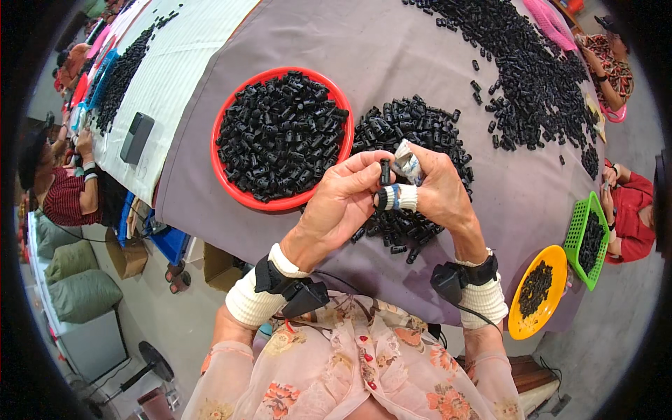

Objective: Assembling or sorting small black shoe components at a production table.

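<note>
My left hand [332, 199] pinches a small black plastic cylinder [385, 171] upright between thumb and fingers. Close against it, my right hand [446, 192] is closed, with a whitish, grey-marked wrapping [407, 163] at its fingertips and a white and blue band [402, 197] round its thumb. Whether a small tool sits inside those fingers is hidden. Beneath and beyond both hands spreads a heap of black cylinders [420, 126] on the grey cloth. A round red tray [218, 164], piled with similar pieces, stands to the left of my hands.
An orange plate [554, 262] of small dark bits and a green basket [574, 234] of black pieces lie at the right edge. A larger spread of cylinders [525, 91] covers the far right. A dark box [137, 138] rests on the white cloth. Co-workers [633, 217] sit around.
</note>
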The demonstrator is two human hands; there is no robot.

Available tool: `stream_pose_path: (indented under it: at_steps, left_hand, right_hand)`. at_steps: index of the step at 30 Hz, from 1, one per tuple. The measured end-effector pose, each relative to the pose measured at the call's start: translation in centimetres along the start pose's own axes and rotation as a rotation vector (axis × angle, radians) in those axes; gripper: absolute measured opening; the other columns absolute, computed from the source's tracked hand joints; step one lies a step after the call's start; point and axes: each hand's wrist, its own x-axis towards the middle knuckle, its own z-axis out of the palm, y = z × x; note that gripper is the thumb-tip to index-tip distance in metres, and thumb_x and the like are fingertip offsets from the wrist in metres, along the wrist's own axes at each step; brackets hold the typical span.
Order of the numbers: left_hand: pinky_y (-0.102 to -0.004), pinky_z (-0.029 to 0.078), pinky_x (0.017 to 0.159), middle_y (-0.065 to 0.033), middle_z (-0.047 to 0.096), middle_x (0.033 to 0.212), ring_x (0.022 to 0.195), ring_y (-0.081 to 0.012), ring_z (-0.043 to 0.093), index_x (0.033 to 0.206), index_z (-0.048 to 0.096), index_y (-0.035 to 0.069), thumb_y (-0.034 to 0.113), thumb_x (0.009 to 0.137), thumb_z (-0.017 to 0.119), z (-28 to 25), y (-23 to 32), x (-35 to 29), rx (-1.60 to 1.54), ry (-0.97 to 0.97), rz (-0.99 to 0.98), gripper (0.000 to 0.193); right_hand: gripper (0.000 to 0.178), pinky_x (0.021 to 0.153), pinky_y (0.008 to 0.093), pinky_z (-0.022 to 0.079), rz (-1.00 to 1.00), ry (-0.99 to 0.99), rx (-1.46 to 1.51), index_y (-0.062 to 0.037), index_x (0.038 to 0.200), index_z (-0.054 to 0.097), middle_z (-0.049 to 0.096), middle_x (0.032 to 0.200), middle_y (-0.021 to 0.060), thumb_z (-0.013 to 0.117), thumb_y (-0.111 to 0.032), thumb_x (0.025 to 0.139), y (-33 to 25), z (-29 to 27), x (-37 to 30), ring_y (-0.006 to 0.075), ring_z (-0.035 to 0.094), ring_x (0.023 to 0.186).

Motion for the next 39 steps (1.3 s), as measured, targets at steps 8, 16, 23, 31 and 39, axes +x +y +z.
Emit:
stream_pose_path:
  at_steps: [8,16,23,31,39]
  left_hand:
    - [-0.0242,0.046,0.075,-0.0055,0.06,0.089,0.08,-0.0106,0.057,0.101,0.056,0.0,0.004,0.082,0.056,0.9,0.4,-0.6,0.099,0.047,0.06,0.019]
    - [-0.0223,0.046,0.072,-0.0036,0.06,0.083,0.076,-0.0094,0.057,0.093,0.057,0.001,0.004,0.08,0.058,0.7,0.4,0.0,0.16,0.115,0.055,0.013]
    - [-0.0243,0.046,0.076,-0.0047,0.061,0.09,0.082,-0.0098,0.057,0.1,0.058,0.0,0.008,0.087,0.055,0.7,0.4,-0.2,0.078,0.086,0.041,0.016]
    - [-0.0277,0.047,0.079,-0.0065,0.062,0.1,0.089,-0.0121,0.058,0.108,0.056,0.001,0.01,0.09,0.052,0.0,0.4,-0.5,0.088,-0.016,0.022,0.021]
    - [-0.028,0.046,0.08,-0.0061,0.061,0.102,0.09,-0.0124,0.058,0.109,0.055,0.001,0.01,0.091,0.051,0.1,0.1,-0.2,0.09,-0.009,0.012,0.021]
  right_hand:
    - [0.031,0.051,0.0282,0.039,0.008,0.024,-0.092,-0.0031,0.073,0.051,0.05,0.059,0.0045,0.076,-0.017,0.061,-0.9,0.3,0.3,0.0124,0.045,0.052]
    - [0.029,0.051,0.0282,0.039,0.014,0.043,-0.07,-0.0036,0.072,0.052,0.05,0.058,0.0042,0.075,-0.016,0.061,-0.9,0.8,0.3,0.0129,0.045,0.052]
    - [0.031,0.052,0.0286,0.039,0.017,0.02,-0.051,-0.0023,0.075,0.052,0.05,0.06,0.0055,0.075,-0.02,0.062,-0.3,0.3,0.4,0.0141,0.045,0.054]
    - [0.036,0.052,0.0252,0.035,0.008,-0.044,-0.057,-0.0027,0.077,0.051,0.046,0.062,-0.0022,0.078,-0.022,0.064,0.3,0.2,0.2,0.0074,0.04,0.058]
    - [0.033,0.054,0.032,0.041,0.0,-0.069,-0.134,-0.0015,0.074,0.052,0.054,0.061,0.0087,0.074,-0.023,0.064,-0.5,-0.4,0.4,0.0185,0.049,0.053]
